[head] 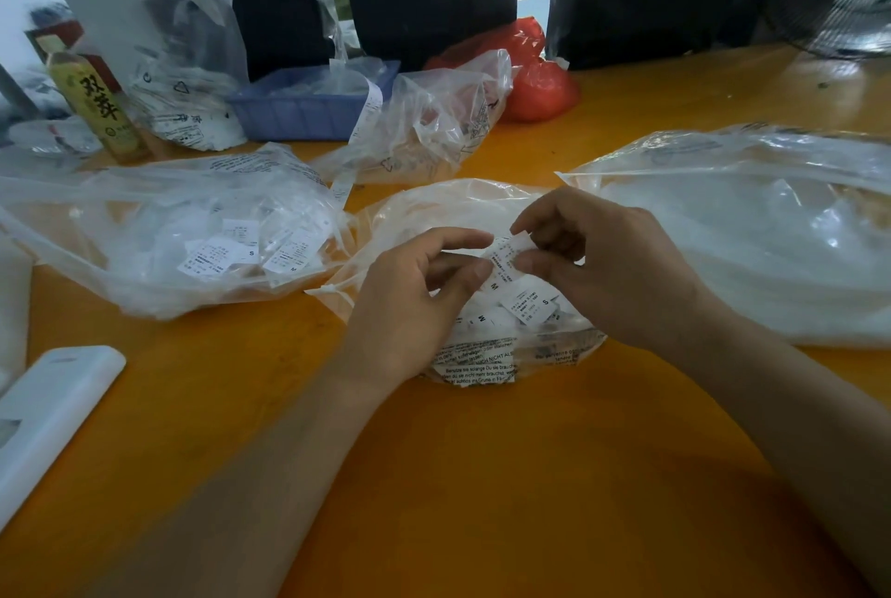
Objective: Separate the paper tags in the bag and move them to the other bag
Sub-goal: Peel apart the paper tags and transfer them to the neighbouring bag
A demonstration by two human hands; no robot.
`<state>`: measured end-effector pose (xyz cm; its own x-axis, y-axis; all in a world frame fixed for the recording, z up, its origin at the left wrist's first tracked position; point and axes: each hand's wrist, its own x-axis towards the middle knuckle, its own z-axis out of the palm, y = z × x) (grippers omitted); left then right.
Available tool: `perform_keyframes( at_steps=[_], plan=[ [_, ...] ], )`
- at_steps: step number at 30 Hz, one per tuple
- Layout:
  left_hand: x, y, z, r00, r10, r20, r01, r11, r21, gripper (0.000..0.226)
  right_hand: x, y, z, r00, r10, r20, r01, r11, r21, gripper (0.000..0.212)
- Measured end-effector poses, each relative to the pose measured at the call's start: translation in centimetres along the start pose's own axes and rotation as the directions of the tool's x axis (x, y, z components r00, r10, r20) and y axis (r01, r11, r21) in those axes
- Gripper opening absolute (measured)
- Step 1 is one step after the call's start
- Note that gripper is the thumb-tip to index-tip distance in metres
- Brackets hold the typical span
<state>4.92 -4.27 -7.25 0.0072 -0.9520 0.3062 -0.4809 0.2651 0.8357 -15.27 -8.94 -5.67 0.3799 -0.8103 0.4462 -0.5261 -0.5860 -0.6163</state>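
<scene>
A clear plastic bag (482, 212) with printed text lies open at the table's middle, holding several white paper tags (528, 303) marked S and M. Above it my left hand (414, 294) and my right hand (612, 260) both pinch a strip of white paper tags (504, 255) between thumb and fingers, one hand at each end. To the left lies a second clear bag (159, 231) with several loose separated tags inside.
The orange table (482, 477) holds a large clear bag (752, 236) at right, a crumpled bag (434, 120), a red bag (535, 81), a blue tray (308, 101), a yellow bottle (96, 105) and a white flat object (48, 414) at left.
</scene>
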Motion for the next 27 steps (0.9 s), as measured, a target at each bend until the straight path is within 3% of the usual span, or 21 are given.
perform_keyframes(
  at_steps=[8,14,27],
  plan=[
    [0.06,-0.02,-0.12,0.998,-0.056,-0.027,0.053,0.994,-0.100,0.019,-0.16,-0.37,0.97,0.994,0.101,-0.048,-0.091,0.978,0.187,0.014],
    [0.32,-0.13,-0.26,0.995,-0.099,-0.025,0.092,0.975,-0.203,0.017,0.01,-0.31,0.66,0.991,0.113,-0.070,-0.095,0.972,0.214,0.019],
    [0.32,-0.26,-0.03,0.985,-0.171,0.020,0.169,0.940,-0.298,0.016,0.02,-0.18,0.63,0.994,0.105,0.037,-0.110,0.968,0.224,0.015]
  ],
)
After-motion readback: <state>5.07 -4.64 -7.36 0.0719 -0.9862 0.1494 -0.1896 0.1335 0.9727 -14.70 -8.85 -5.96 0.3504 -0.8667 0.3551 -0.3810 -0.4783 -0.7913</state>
